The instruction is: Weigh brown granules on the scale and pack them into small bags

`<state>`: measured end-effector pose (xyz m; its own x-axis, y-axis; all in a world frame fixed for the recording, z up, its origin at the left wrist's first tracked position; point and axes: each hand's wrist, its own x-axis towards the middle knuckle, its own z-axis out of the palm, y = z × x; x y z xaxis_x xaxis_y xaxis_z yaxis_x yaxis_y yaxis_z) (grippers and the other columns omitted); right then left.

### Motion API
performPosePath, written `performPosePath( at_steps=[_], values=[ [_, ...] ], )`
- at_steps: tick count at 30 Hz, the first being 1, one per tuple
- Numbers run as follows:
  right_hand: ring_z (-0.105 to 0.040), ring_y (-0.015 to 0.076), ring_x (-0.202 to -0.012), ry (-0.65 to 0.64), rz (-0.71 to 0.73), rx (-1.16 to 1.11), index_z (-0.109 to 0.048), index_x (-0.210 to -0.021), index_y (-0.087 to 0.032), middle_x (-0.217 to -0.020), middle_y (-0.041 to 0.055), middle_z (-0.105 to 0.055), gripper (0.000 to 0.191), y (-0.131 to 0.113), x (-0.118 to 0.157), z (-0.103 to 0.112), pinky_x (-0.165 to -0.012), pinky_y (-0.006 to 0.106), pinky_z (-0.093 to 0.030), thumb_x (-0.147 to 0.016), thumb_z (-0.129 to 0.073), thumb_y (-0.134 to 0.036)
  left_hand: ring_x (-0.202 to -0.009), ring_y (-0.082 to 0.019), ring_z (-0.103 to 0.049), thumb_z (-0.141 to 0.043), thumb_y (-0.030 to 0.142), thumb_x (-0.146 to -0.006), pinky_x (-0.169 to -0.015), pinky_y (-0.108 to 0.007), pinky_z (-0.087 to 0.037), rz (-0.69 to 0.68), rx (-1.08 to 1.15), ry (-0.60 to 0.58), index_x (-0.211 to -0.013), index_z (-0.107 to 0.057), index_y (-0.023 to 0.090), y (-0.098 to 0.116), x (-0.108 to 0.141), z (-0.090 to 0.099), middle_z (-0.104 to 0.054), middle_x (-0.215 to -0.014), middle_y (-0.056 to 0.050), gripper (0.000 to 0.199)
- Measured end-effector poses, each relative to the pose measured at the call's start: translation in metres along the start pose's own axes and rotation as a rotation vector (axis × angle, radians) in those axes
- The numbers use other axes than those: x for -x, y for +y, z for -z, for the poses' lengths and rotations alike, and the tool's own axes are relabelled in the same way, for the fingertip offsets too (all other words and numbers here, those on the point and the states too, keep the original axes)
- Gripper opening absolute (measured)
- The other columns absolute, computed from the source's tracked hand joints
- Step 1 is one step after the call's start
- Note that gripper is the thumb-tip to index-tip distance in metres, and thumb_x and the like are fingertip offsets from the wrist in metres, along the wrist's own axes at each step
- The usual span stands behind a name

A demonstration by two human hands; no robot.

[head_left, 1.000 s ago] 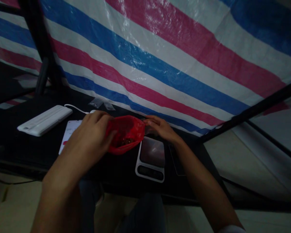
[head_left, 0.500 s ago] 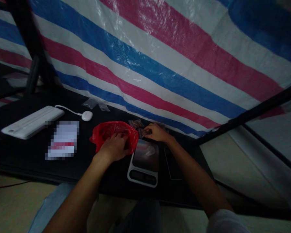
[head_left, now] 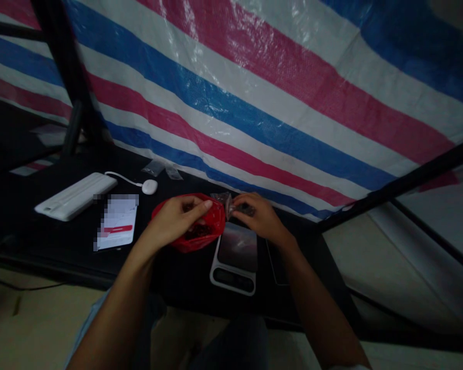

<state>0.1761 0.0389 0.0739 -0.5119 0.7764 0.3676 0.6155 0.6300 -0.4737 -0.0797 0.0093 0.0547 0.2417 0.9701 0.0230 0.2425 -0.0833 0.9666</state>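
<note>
A red plastic bag (head_left: 212, 234) stands open on the black table, with dark small contents inside. My left hand (head_left: 179, 218) is at the bag's left and far rim, fingers curled over it and thumb stretched across the opening; whether it pinches the rim is unclear. Just right of the bag, my right hand (head_left: 250, 210) is closed on a small clear packet (head_left: 228, 204) with brownish contents. A kitchen scale (head_left: 237, 249) with a grey plate and white body lies below my right hand, nothing on its plate.
A white power strip (head_left: 77, 195), a round white plug (head_left: 149, 187) on a cord and a partly blurred phone (head_left: 118, 223) lie to the left. Small clear bags (head_left: 154, 167) lie at the back. A dark flat device (head_left: 275, 262) is right of the scale. Striped sheeting (head_left: 231, 113) hangs behind.
My left hand has come out of the red bag's opening to its rim, so the dark contents now show. My right hand has lifted the packet slightly. The view has shifted a little.
</note>
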Motion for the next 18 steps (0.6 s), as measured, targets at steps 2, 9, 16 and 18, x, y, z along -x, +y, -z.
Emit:
performPosePath(
  at_steps=[2,9,16,18],
  values=[
    [-0.065,0.0239,-0.109,-0.023,0.075,0.004,-0.072,-0.101,-0.023,-0.109,0.0067,-0.075,0.012,-0.021,-0.005,-0.011,-0.099,0.042,-0.047,-0.090,-0.072,-0.020,-0.068,-0.018,-0.065,-0.062,0.064,-0.083,-0.062,-0.027,-0.048,0.033,0.105,-0.053,-0.082,-0.070,0.018,0.001,0.002,0.000,-0.074,-0.078,-0.003,0.047],
    [-0.063,0.0240,-0.108,-0.027,0.150,0.014,-0.073,-0.104,-0.024,-0.109,0.0070,-0.074,0.013,-0.043,-0.013,-0.042,-0.097,0.042,-0.048,-0.093,-0.070,-0.020,-0.082,-0.021,-0.073,-0.073,0.060,-0.078,-0.072,-0.029,-0.056,0.135,0.187,-0.085,-0.088,-0.072,0.017,-0.003,0.021,0.021,-0.078,-0.089,-0.007,0.044],
    [-0.063,0.0231,-0.105,0.030,0.176,-0.061,-0.075,-0.097,-0.023,-0.106,0.0066,-0.073,0.010,-0.055,0.000,-0.058,-0.100,0.042,-0.048,-0.091,-0.071,-0.016,-0.081,-0.023,-0.075,-0.076,0.053,-0.074,-0.067,-0.029,-0.056,0.218,0.165,-0.037,-0.086,-0.067,0.018,-0.003,0.044,0.019,-0.078,-0.086,-0.007,0.038],
    [-0.065,0.0218,-0.105,0.069,0.134,-0.158,-0.074,-0.100,-0.023,-0.107,0.0069,-0.072,0.014,-0.063,0.009,-0.060,-0.097,0.039,-0.050,-0.090,-0.069,-0.014,-0.080,-0.023,-0.076,-0.074,0.053,-0.073,-0.066,-0.029,-0.055,0.208,0.144,-0.022,-0.083,-0.065,0.018,0.001,0.051,0.015,-0.077,-0.084,-0.006,0.037]
  ],
)
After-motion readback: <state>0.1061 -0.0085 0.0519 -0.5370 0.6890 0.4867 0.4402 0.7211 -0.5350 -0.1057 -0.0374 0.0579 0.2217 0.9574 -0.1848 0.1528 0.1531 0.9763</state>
